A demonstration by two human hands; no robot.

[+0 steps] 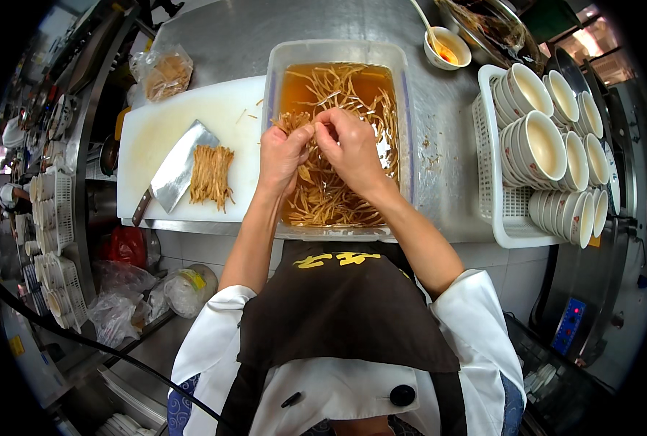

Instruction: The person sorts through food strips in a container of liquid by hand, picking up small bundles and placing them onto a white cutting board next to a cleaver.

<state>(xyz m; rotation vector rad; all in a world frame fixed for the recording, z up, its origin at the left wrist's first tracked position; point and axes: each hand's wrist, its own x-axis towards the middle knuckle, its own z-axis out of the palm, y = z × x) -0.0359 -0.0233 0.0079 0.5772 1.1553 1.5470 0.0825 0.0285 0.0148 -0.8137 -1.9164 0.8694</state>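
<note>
A clear plastic tub [338, 51] on the steel counter holds brown liquid with many thin yellow-brown strips [338, 196] soaking in it. Both my hands hover over the tub's middle. My left hand [283, 152] pinches a small bunch of strips [292, 120] between thumb and fingers. My right hand [349, 145] grips the same bunch from the right, fingertips touching the left hand's. To the left lies a white cutting board [156, 131] with a cleaver [178, 166] resting flat and a neat pile of cut strips [211, 174] beside the blade.
A white basket [492, 189] of stacked white bowls stands to the right. A small bowl with sauce and a spoon [447, 47] sits at the back. A plastic bag [165, 73] lies behind the board. Racks of small cups line the far left.
</note>
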